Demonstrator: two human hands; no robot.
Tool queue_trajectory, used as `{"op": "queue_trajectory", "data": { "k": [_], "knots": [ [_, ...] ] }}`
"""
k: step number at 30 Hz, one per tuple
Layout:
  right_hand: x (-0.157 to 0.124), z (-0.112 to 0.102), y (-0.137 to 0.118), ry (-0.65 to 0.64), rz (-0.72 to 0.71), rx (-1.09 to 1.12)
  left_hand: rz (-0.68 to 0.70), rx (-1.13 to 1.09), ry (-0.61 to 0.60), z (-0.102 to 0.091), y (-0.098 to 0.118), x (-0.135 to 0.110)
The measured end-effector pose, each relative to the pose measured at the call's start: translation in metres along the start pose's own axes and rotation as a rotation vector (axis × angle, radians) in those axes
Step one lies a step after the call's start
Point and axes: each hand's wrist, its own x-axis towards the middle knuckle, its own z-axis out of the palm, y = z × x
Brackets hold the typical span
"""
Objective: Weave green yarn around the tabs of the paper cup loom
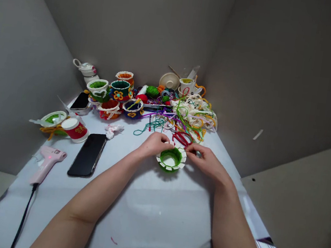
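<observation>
A small round basket [170, 162], woven in green with white paper tabs splayed out around its rim, sits between my two hands over the white table. My left hand [157, 144] pinches a white tab at the basket's far left edge, thumb over the rim. At the right edge, my right hand [205, 159] has its fingers closed together at the rim's tabs. Just beyond the basket lie red-handled scissors [183, 138], close to both hands. The fingertips are small in the view, and any thin strand between them cannot be made out.
Finished yarn-trimmed baskets [120, 89] stand at the back left; tangled yarn [200, 110] heaps at the back right. A black phone [87, 155], a red-and-white paper cup [76, 130] and a pink glue gun [47, 165] with its cord lie on the left.
</observation>
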Motion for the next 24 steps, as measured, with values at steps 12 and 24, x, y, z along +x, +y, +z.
{"op": "queue_trajectory", "data": {
  "k": [12, 24],
  "knots": [
    [-0.001, -0.005, -0.005, 0.092, -0.122, -0.028, -0.004, -0.026, 0.000, 0.000, -0.004, 0.003],
    [0.003, 0.010, 0.002, -0.089, -0.012, -0.039, 0.003, -0.043, -0.025, -0.001, -0.005, 0.000]
  ]
}}
